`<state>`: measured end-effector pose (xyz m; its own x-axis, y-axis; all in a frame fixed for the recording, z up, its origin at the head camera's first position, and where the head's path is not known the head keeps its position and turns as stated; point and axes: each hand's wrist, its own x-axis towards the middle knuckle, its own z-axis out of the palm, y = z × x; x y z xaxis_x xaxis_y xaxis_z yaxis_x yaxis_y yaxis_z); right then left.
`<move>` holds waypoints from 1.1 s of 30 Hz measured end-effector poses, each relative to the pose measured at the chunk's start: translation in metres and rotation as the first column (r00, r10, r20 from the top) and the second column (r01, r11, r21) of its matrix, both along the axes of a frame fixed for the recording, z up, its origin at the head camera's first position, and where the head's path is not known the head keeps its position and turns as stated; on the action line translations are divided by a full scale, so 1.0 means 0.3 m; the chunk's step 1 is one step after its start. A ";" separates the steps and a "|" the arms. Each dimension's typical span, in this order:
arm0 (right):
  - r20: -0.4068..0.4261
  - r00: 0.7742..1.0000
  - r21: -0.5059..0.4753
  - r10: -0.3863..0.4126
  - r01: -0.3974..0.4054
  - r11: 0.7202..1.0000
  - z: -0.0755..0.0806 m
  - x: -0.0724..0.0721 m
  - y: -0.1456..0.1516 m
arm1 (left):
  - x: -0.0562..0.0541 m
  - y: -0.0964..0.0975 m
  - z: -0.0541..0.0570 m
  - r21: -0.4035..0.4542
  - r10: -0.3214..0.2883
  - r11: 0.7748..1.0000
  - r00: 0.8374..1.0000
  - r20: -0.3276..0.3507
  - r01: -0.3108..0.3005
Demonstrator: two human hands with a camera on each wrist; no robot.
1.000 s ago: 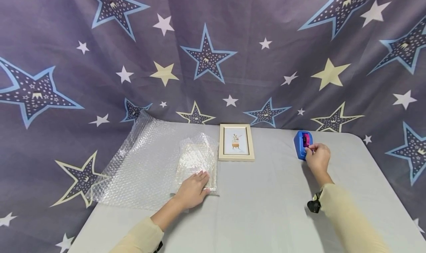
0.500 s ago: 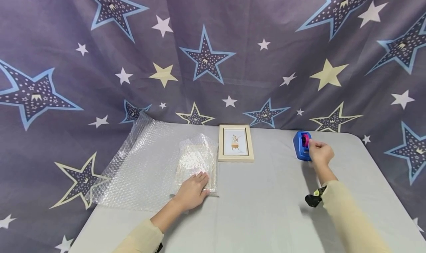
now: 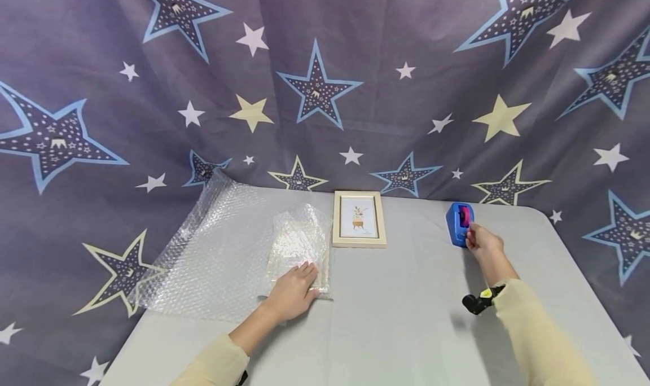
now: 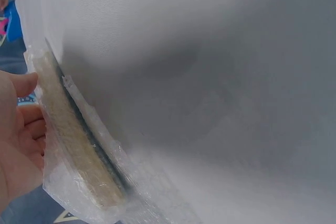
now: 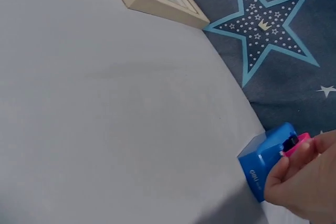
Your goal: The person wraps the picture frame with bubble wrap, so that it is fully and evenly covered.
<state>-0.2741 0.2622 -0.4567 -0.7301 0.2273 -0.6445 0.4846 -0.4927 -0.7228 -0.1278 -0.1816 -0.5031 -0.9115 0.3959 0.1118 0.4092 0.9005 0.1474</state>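
My left hand (image 3: 293,292) lies flat on the lower part of a bubble-wrapped picture frame (image 3: 297,245), fingers straight. In the left wrist view, the wrapped frame (image 4: 79,135) shows its edge under clear plastic, with the thumb and fingers of the left hand (image 4: 21,140) at its side. Over on the right, my right hand (image 3: 484,244) is at the near end of a blue tape dispenser (image 3: 457,236) with a pink tape roll (image 3: 464,216). Its thumb and curled fingers pinch at the tape; the clear strip itself is too faint to see. The right wrist view shows the dispenser (image 5: 262,163) beside those fingers.
A sheet of bubble wrap (image 3: 218,262) spreads left from the wrapped frame. A bare cream picture frame (image 3: 337,242) lies right of it, near the back edge. A grey-white cloth covers the table (image 3: 396,318). A star-patterned curtain (image 3: 376,121) hangs behind.
My right hand moved slightly up and right, off the dispenser's front, then came back down and left to it. The left hand has stayed on the wrapped frame.
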 end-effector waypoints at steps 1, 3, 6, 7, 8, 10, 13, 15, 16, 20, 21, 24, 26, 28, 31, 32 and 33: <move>-0.002 0.999 0.010 -0.036 0.036 0.999 -0.006 0.000 -0.004 | 0.000 -0.001 0.001 -0.001 -0.001 1.000 1.000 0.001 0.001; -0.026 0.997 0.031 -0.074 0.074 0.997 -0.020 -0.001 -0.010 | 0.002 -0.002 0.003 0.004 -0.002 1.000 1.000 0.003 0.002; -0.091 0.992 0.032 -0.090 0.093 0.995 -0.042 0.004 -0.010 | 0.005 0.001 0.005 0.006 -0.002 1.000 1.000 0.005 0.002; -0.120 0.989 0.034 -0.085 0.090 0.995 -0.049 0.007 -0.011 | 0.005 0.001 0.003 0.007 -0.001 1.000 1.000 0.006 0.001; -0.152 0.985 0.030 -0.083 0.089 0.996 -0.055 0.011 -0.011 | 0.005 0.002 0.002 0.009 -0.001 1.000 1.000 0.004 0.001; -0.205 0.974 0.006 -0.098 0.101 0.995 -0.065 0.018 -0.010 | 0.004 0.002 0.001 0.010 -0.003 1.000 1.000 0.002 0.003; -0.256 0.959 -0.029 -0.122 0.119 0.992 -0.077 0.028 -0.004 | 0.000 0.001 -0.004 0.012 -0.007 1.000 1.000 -0.001 0.007; -0.276 0.950 -0.055 -0.145 0.135 0.989 -0.083 0.034 0.000 | -0.002 0.000 -0.006 0.010 -0.009 1.000 1.000 -0.006 0.009; -0.284 0.948 -0.056 -0.143 0.133 0.990 -0.086 0.037 0.002 | -0.003 -0.001 -0.007 0.008 -0.009 1.000 1.000 -0.008 0.009; -0.316 0.938 -0.085 -0.140 0.119 0.989 -0.093 0.052 0.010 | -0.007 -0.004 -0.007 0.004 -0.009 1.000 1.000 -0.018 0.009; -0.324 0.936 -0.094 -0.137 0.112 0.989 -0.093 0.056 0.012 | -0.008 -0.005 -0.006 0.001 -0.007 1.000 1.000 -0.017 0.007; -0.342 0.930 -0.119 -0.132 0.097 0.988 -0.094 0.066 0.020 | -0.008 -0.007 -0.003 0.004 -0.007 1.000 1.000 -0.026 0.007; -0.344 0.930 -0.134 -0.127 0.085 0.987 -0.093 0.073 0.025 | -0.005 -0.007 -0.001 0.010 -0.007 1.000 1.000 -0.028 0.007; -0.337 0.934 -0.130 -0.116 0.075 0.989 -0.090 0.081 0.026 | -0.003 -0.007 -0.001 0.014 -0.011 1.000 1.000 -0.028 0.011; -0.312 0.946 -0.106 -0.091 0.061 0.992 -0.081 0.095 0.024 | -0.001 -0.006 -0.001 0.015 -0.017 1.000 1.000 -0.024 0.017; -0.302 0.950 -0.094 -0.080 0.054 0.994 -0.077 0.100 0.021 | -0.001 -0.007 -0.001 0.016 -0.018 1.000 1.000 -0.024 0.019; -0.288 0.955 -0.079 -0.067 0.046 0.996 -0.071 0.104 0.019 | -0.002 -0.007 -0.001 0.014 -0.018 1.000 1.000 -0.024 0.018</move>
<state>-0.2428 0.2678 -0.4780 -0.8749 0.2357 -0.4230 0.2293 -0.5679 -0.7905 -0.1284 -0.1838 -0.5035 -0.9012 0.4103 0.1394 0.4288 0.8909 0.1497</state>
